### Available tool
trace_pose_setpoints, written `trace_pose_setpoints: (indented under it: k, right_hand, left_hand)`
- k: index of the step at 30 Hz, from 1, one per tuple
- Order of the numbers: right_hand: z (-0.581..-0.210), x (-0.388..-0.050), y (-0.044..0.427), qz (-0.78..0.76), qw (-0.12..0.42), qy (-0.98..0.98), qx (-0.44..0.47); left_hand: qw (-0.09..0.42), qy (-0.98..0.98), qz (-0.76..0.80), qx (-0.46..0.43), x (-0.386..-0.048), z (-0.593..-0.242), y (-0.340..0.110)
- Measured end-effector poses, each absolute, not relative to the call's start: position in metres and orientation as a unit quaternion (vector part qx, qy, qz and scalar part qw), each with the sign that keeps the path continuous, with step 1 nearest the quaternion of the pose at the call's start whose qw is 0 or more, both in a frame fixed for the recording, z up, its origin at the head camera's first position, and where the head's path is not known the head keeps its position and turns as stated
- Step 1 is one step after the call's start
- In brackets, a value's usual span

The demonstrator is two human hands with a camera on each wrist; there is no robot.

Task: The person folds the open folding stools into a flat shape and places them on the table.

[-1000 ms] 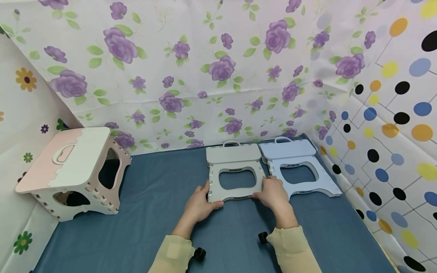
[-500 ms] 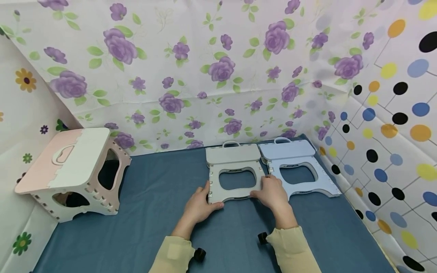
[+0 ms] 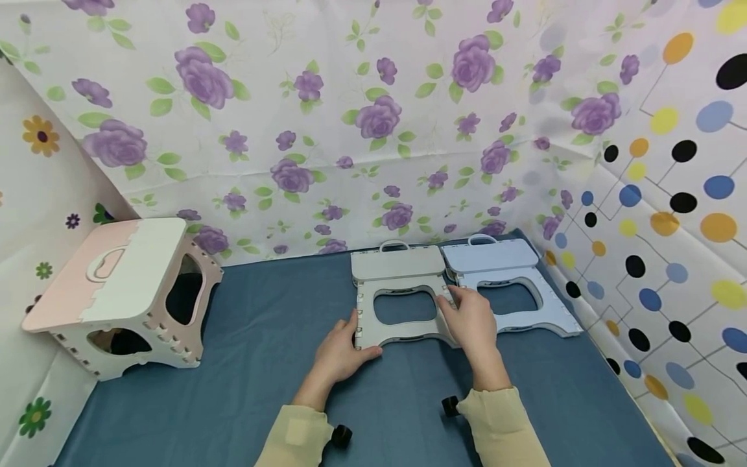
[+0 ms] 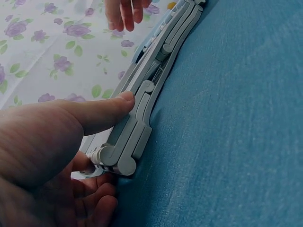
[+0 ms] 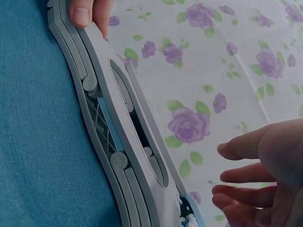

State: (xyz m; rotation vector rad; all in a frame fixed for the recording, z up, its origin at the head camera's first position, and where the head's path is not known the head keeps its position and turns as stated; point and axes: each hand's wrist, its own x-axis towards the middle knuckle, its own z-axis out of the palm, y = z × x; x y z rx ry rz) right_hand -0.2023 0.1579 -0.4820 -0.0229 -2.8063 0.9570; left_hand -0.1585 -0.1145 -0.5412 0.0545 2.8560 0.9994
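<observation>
Left grip [image 3: 340, 350] on gray stool [image 3: 399, 266] edge, broad cloth [image 3: 262, 350] leftward

Right wrist view. A folded grey-white stool [image 5: 124, 123], seen edge-on, runs diagonally from upper left to lower centre; rounded hinge knuckles [image 5: 119, 161] and a long oval slot mark its layered frame. At its upper end, the thumb of the left hand [image 5: 84, 9] presses on the rim, with a finger beside it. The right hand [image 5: 284, 163] is at lower right, fingers spread and apart from the stool. A pale blue part [image 5: 195, 215] shows at the bottom edge. Left: blue cloth [image 5: 38, 142]. Right: white sheet [image 5: 236, 106] printed with purple roses.
</observation>
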Motion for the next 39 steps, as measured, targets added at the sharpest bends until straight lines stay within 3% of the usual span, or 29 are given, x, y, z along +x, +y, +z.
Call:
trace_pose_setpoints:
  k: [12, 21, 28, 33, 39]
  right_hand:
    - [-0.480, -0.202, 0.154, 0.336, 0.077, -0.939, -0.009]
    - [-0.485, -0.201, 0.154, 0.335, 0.063, -0.940, -0.008]
    - [-0.488, -0.203, 0.153, 0.328, 0.061, -0.943, 0.003]
    - [-0.486, -0.203, 0.151, 0.328, 0.061, -0.943, 0.007]
    - [-0.487, -0.204, 0.150, 0.330, 0.058, -0.942, 0.010]
  left_hand:
    - [0.052, 0.938, 0.341, 0.022, -0.157, -0.538, -0.116]
    - [0.078, 0.861, 0.502, 0.018, -0.145, -0.540, -0.136]
    - [0.064, 0.841, 0.537, 0.009, -0.137, -0.540, -0.145]
    - [0.016, 0.848, 0.530, -0.011, -0.134, -0.537, -0.152]
    - [-0.105, 0.839, 0.530, -0.059, -0.131, -0.531, -0.172]
